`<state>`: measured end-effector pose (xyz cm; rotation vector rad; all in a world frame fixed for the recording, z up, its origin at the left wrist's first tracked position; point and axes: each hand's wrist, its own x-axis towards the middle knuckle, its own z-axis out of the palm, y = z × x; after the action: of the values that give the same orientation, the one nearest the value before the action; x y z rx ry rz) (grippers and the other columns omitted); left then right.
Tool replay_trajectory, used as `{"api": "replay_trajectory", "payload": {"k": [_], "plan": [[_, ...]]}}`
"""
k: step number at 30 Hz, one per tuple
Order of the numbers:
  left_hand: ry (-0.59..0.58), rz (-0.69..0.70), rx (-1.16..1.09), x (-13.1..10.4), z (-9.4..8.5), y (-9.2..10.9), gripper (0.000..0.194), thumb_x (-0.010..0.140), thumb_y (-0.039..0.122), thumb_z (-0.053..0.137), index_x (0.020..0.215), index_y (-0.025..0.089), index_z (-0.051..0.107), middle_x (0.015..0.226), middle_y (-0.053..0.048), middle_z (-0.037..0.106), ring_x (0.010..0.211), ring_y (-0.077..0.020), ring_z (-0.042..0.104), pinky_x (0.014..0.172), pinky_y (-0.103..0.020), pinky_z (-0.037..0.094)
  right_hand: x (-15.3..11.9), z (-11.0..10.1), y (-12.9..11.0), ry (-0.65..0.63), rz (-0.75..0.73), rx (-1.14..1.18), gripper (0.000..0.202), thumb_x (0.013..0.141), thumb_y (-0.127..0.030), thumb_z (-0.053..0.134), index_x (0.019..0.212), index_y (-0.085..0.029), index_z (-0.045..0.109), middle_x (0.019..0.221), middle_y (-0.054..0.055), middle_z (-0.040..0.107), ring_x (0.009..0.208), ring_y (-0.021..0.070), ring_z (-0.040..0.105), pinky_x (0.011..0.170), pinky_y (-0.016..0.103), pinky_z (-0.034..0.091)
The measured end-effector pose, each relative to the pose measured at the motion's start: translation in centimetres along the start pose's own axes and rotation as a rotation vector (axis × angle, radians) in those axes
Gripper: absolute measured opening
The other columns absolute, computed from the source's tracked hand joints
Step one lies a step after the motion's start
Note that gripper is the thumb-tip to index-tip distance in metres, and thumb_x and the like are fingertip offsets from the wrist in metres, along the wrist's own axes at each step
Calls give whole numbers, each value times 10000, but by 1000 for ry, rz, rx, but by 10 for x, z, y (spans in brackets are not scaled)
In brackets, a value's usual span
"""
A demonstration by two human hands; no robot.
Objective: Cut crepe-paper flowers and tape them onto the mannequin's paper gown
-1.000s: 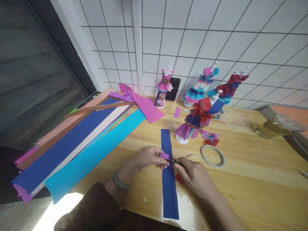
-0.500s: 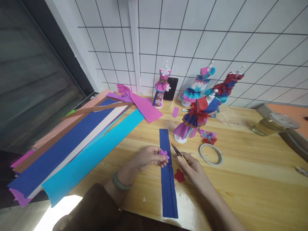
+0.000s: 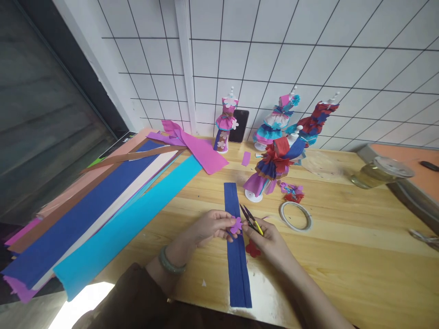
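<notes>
My left hand [image 3: 214, 226] pinches a small purple paper flower [image 3: 236, 225] above a dark blue paper strip [image 3: 237, 278]. Small scissors [image 3: 253, 220] with yellow and black handles are in my right hand [image 3: 267, 240], their blades parted and pointing up and left. The fingertips of my right hand are at the flower's right edge. Partly under that hand, a red paper flower [image 3: 253, 249] lies on the wooden table beside the strip.
Long coloured paper strips [image 3: 130, 219] cover the left side. Small dressed forms [image 3: 274, 160] stand toward the wall, near a phone [image 3: 239, 125]. A tape roll [image 3: 295, 216] and a lidded glass cup [image 3: 380, 172] are on the right.
My right hand has moved left to the purple flower, and the scissor blades have opened. The flower has turned a little in my left hand. The camera view has shifted slightly.
</notes>
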<state>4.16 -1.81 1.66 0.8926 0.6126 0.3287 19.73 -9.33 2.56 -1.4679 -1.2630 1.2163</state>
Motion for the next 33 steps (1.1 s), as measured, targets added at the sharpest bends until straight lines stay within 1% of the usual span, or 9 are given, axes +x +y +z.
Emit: {"api": "replay_trajectory", "payload": {"k": [3, 8, 12, 14, 16, 18, 20, 24, 33], "plan": [[-1, 11, 74, 1, -1, -1, 312, 674, 392, 638, 752, 92, 596, 697, -55, 595, 629, -121, 563, 602, -274, 440, 0, 0, 2, -26, 22, -7, 271, 790, -416, 499, 742, -154, 549, 665, 16, 578, 557, 121, 498, 511, 234, 375], [-20, 56, 286, 2, -2, -6, 316, 662, 401, 646, 727, 97, 595, 691, -51, 610, 578, -106, 554, 604, -274, 452, 1, 0, 4, -93, -28, 0, 269, 793, -407, 500, 699, -157, 536, 679, 21, 590, 637, 140, 535, 600, 251, 405], [15, 120, 270, 2, -2, -6, 311, 672, 402, 638, 702, 96, 591, 682, -56, 617, 587, -109, 556, 596, -259, 453, 1, -2, 1, 3, -30, -2, 287, 783, -447, 506, 730, -167, 541, 692, 19, 566, 650, 145, 518, 600, 251, 394], [67, 169, 234, 3, -1, -5, 301, 675, 389, 641, 708, 93, 596, 680, -59, 618, 592, -109, 555, 597, -256, 451, 0, -2, 1, 38, -5, 23, 315, 794, -479, 479, 768, -170, 537, 642, 1, 509, 573, 124, 465, 522, 238, 357], [124, 220, 175, 4, 0, -4, 290, 672, 374, 650, 731, 94, 604, 683, -58, 619, 607, -112, 557, 611, -257, 448, -1, 0, 2, 23, 32, 86, 365, 818, -517, 412, 793, -169, 521, 561, -34, 397, 469, 96, 353, 437, 223, 271], [176, 260, 112, 4, 1, -3, 286, 658, 365, 665, 747, 99, 609, 702, -58, 625, 635, -121, 565, 634, -265, 449, -3, 2, 5, -13, 48, 148, 409, 840, -540, 336, 798, -167, 498, 538, -61, 285, 434, 79, 250, 413, 219, 197], [215, 302, 86, 5, 1, -2, 282, 648, 360, 673, 746, 101, 616, 742, -64, 632, 671, -130, 571, 670, -277, 451, -4, 6, 7, -48, 39, 178, 417, 854, -538, 302, 797, -164, 480, 550, -67, 240, 441, 75, 222, 419, 218, 177], [226, 348, 121, 6, 1, -5, 260, 670, 345, 656, 770, 105, 632, 822, -66, 637, 723, -135, 573, 727, -288, 444, -5, 12, 10, -89, 44, 195, 393, 869, -518, 288, 820, -170, 464, 535, -75, 242, 432, 74, 225, 414, 213, 191], [153, 363, 155, 3, 8, -3, 209, 736, 314, 586, 691, 110, 588, 654, -27, 603, 650, -118, 549, 674, -253, 414, -5, 16, 11, -70, 36, 198, 378, 878, -500, 286, 811, -174, 465, 511, -75, 290, 421, 73, 247, 406, 205, 213]]}}
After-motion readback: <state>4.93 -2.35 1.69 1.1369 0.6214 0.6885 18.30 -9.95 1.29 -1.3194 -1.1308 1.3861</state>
